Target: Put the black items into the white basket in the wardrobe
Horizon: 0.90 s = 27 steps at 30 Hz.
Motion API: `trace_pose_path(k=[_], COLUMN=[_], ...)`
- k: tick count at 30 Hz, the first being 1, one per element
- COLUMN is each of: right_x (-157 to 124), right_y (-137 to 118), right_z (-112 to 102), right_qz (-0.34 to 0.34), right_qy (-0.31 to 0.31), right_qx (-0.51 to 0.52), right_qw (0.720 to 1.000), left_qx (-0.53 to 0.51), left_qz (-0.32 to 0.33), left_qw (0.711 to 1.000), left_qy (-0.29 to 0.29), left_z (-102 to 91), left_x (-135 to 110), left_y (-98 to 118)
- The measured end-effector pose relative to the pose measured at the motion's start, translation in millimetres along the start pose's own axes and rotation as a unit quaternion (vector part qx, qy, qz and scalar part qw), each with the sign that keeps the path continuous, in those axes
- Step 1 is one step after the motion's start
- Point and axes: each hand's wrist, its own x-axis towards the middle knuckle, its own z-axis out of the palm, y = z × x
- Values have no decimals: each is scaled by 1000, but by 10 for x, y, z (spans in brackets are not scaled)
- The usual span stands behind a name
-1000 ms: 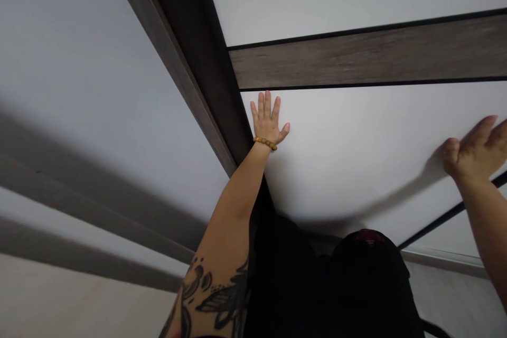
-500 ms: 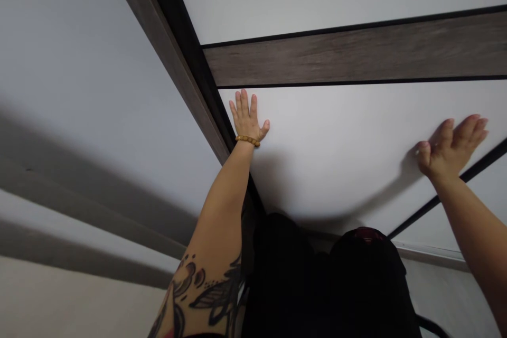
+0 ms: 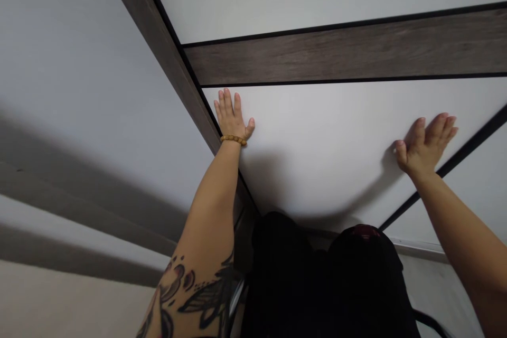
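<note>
Both of my hands lie against a large white sliding door panel framed in black, with a grey-brown wood-look band across it. My left hand, a beaded bracelet at its wrist, presses flat beside the panel's left edge, just below the band. Its fingers are spread. My right hand rests farther right on the same white section, thumb out and fingers extended, near a black strip. Neither hand grips anything. The door's left edge now meets a wooden jamb.
A pale wall with horizontal ledges lower down stands at left. My dark-clothed legs are close to the door's bottom. A light floor rail runs at lower right, and a dark curved bar shows beside my leg.
The door panel has slid left with both hands on it. The dark gap between its left edge and the wooden jamb has closed up.
</note>
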Motion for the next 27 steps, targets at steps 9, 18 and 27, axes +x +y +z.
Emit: trace_pose_path(k=[9,18,27], right_x=[-4,-24,-204], right_y=[-329,-542,-942], right_z=[-154,-198,-162], right_qz=[-34,-22,24], right_qy=[0,-2,32], right_qx=[13,30,132], right_qw=[999,999,990], left_qx=[-20,-8,-154], left_qz=[-45,-54,-189], left_qw=[999,999,963], left_qy=[-4,-7,114], left_z=[-166,-165,-23], left_x=[-43,-68,-385], left_y=[163,235,681])
